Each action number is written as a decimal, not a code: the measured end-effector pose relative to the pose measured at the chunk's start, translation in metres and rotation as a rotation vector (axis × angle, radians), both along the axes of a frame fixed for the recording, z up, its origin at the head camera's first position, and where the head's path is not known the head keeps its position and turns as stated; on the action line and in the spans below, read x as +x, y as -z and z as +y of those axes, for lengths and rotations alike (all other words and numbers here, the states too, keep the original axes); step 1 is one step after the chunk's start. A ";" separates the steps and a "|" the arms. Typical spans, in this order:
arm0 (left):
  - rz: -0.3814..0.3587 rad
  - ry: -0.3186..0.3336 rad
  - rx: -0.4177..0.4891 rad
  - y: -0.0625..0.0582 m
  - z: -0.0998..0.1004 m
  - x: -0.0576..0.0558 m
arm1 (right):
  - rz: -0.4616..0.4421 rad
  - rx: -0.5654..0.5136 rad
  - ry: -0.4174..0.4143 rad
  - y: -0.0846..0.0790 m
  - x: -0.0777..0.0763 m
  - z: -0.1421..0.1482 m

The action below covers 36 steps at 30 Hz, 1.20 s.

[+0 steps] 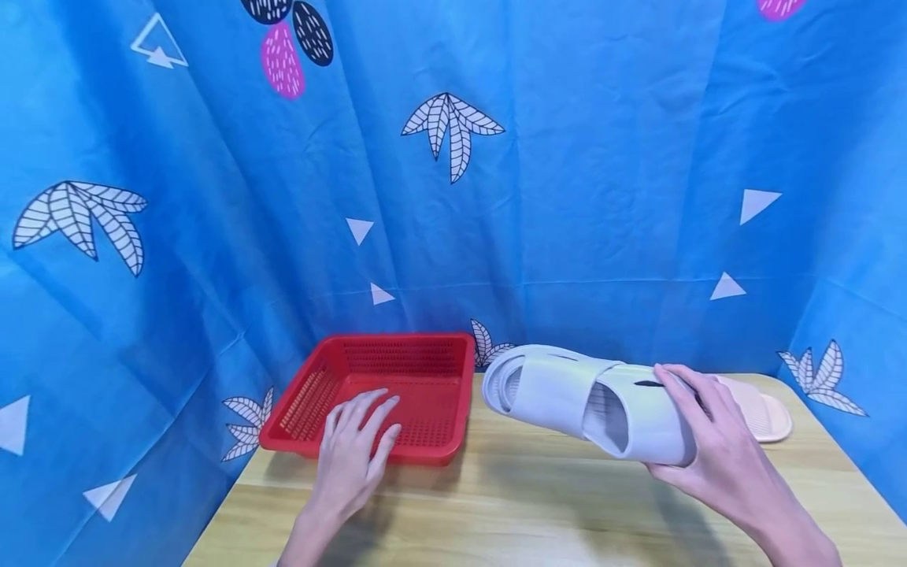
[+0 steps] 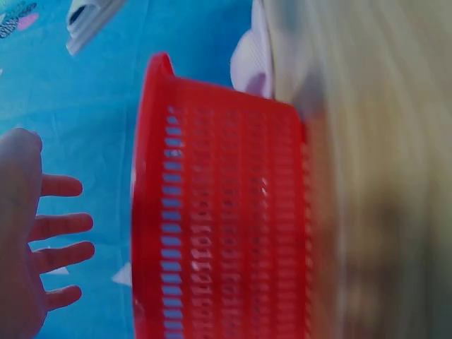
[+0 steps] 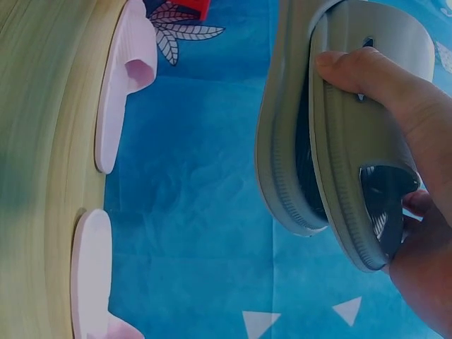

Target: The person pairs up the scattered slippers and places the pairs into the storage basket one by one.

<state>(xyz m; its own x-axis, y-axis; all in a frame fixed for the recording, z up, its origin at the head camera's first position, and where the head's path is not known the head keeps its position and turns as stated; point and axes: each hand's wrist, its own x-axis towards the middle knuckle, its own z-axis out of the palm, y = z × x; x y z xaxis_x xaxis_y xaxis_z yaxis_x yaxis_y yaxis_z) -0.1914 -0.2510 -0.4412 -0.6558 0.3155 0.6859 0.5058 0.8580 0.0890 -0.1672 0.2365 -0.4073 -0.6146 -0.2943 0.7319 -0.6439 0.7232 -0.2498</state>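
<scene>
My right hand (image 1: 723,449) grips a pair of pale grey slippers (image 1: 553,394), nested one against the other and raised over the table. In the right wrist view the thumb lies along the sole's edge of the nearer grey slipper (image 3: 353,155), and the other fingers are partly hidden behind it. My left hand (image 1: 354,453) is held with spread, slightly bent fingers over the front side of a red plastic basket (image 1: 453,453). Nothing is in that hand. The left wrist view has the fingers apart from the basket's perforated wall (image 2: 219,212).
Two pale pink slippers (image 3: 92,261) lie at the back of the wooden table (image 1: 496,520); in the head view one pink slipper (image 1: 772,417) shows behind my right hand. A blue patterned curtain (image 1: 602,197) hangs along the table's back and sides.
</scene>
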 end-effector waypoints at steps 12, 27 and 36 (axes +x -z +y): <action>0.009 -0.092 -0.031 0.026 -0.047 0.003 | 0.055 -0.016 0.017 -0.001 -0.002 0.003; -0.034 -0.159 -0.015 0.046 -0.079 0.001 | 0.041 -0.022 0.003 0.008 -0.005 0.000; -0.051 -0.185 -0.044 0.054 -0.087 -0.002 | 0.029 -0.019 0.004 0.013 -0.011 -0.005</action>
